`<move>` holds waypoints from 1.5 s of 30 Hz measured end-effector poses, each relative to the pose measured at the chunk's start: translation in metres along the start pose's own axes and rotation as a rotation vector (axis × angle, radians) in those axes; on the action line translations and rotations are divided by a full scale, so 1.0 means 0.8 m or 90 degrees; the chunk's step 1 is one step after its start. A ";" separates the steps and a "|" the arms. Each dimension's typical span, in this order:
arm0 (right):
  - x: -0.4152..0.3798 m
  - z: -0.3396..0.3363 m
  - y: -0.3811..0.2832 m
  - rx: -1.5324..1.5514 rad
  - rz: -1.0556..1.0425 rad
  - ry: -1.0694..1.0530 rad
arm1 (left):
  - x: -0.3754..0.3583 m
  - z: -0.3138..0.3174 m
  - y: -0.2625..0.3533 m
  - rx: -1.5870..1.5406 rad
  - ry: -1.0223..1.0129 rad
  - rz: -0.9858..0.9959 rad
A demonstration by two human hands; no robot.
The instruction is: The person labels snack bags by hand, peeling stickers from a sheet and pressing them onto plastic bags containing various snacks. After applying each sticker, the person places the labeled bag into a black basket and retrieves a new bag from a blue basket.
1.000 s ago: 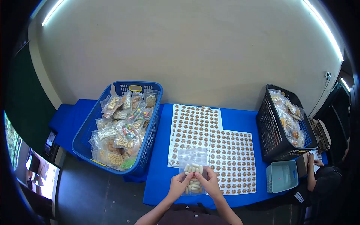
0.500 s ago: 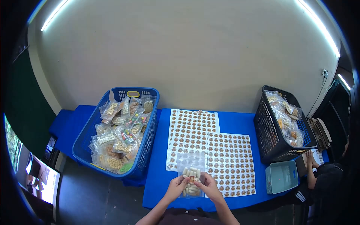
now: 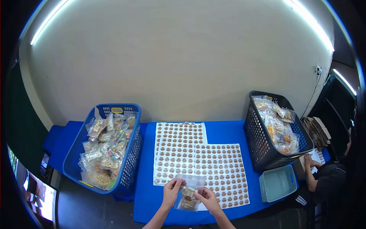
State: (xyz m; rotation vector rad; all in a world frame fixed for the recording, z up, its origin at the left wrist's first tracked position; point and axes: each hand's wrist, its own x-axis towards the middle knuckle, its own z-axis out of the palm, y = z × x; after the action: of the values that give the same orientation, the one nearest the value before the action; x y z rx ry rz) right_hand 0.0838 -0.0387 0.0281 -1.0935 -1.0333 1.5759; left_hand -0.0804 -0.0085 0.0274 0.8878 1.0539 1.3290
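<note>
A clear zip bag of pale, finger-shaped snacks is held up over the near edge of the blue table, slightly tilted. It carries a round brown sticker on its front. My left hand pinches the bag near its upper left corner. My right hand grips its right side, thumb on the front; the fingers behind are partly hidden. Just beyond the bag lie sheets of round brown stickers, with another stack of sticker sheets to their left.
On the left stands a blue basket full of packed snack bags. At the right is a black basket with more bags, and a grey-green bin before it. A co-worker sits at far right beside stacked cardboard.
My left hand has shifted from the bag's lower left side up to its top left corner. The bag now tilts. The whole view has turned slightly, moving the scene left and down.
</note>
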 end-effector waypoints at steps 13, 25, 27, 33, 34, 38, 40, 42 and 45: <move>0.025 -0.143 -0.073 -0.630 -0.352 0.047 | 0.020 0.151 -0.038 0.355 -0.177 0.129; -0.027 -0.214 -0.074 -0.333 -0.154 0.105 | 0.044 0.228 -0.038 0.334 -0.129 0.053; -0.028 -0.224 -0.066 -0.273 -0.135 0.080 | 0.046 0.230 -0.045 0.326 -0.135 0.050; -0.016 -0.254 -0.028 -0.084 -0.093 0.010 | 0.048 0.235 -0.057 0.306 -0.168 0.010; -0.016 -0.256 -0.029 -0.073 -0.089 0.008 | 0.051 0.234 -0.059 0.310 -0.187 0.003; -0.012 -0.257 -0.048 -0.044 -0.072 0.005 | 0.060 0.237 -0.057 0.459 -0.178 0.205; -0.008 -0.258 -0.057 -0.061 -0.041 0.032 | 0.054 0.244 -0.046 0.519 -0.103 0.329; -0.003 -0.258 -0.061 -0.037 -0.081 0.055 | 0.039 0.255 -0.032 0.516 -0.048 0.422; 0.002 -0.252 -0.078 0.007 -0.134 0.093 | 0.002 0.264 -0.040 0.577 -0.074 0.421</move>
State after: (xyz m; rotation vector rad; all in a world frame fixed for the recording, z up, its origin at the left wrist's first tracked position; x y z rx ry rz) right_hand 0.2904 0.0021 0.0363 -1.0401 -1.0043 1.3142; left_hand 0.1299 0.0068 0.0617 2.1017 1.3459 1.2667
